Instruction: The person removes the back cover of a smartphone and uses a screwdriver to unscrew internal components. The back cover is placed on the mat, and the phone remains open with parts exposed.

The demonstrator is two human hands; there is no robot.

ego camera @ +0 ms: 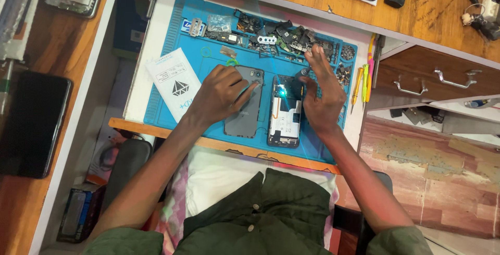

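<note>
On the blue silicone work mat (161,91), which covers a pulled-out white tabletop (136,85), two phone pieces lie side by side. Nearer the mat's middle is a grey phone back cover (244,122), lying flat with its camera cutout at the far end. Just beside it, to its right, lies the opened phone body (285,114) with its white and black insides showing and a small bright light glowing near its top.

The left hand (221,94) rests palm down on the upper part of the grey cover, fingers curled and touching it, pressing rather than gripping. The right hand (322,96) hovers at the right edge of the opened phone with its fingers spread wide and pointing away from the person; a small dark tool tip (303,71) shows near its thumb and forefinger, though it may or may not be pinched there (the view is too blurred to tell).

Along the far edge of the mat sits a scatter of small dark phone parts and screws (276,39). A white printed paper packet (174,84) lies on the mat's left side, and yellow and green screwdrivers (362,83) lie just off its right edge. A wooden drawer front with metal handles (437,78) stands further right.
</note>
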